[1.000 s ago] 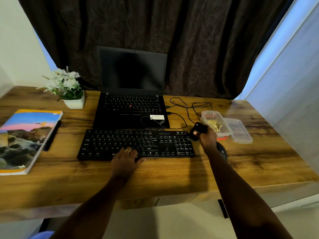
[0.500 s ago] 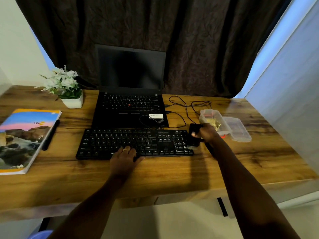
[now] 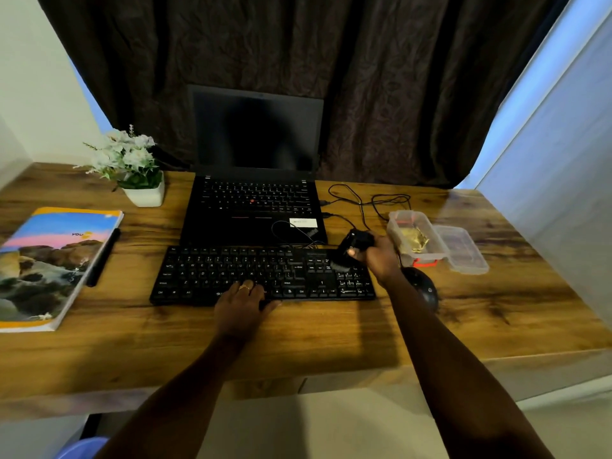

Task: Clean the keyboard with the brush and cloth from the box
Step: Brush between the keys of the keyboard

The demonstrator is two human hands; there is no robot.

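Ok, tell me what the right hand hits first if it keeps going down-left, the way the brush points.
Probably the keyboard near its number pad: the right hand holds the brush just above it, though height is unclear.

Head-worn view, downward over desk [image 3: 331, 342]

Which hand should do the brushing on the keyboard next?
The right hand. It already grips the black brush over the keyboard's right end, bristles pointing down. The left hand lies flat on the front edge, well placed to steady it.
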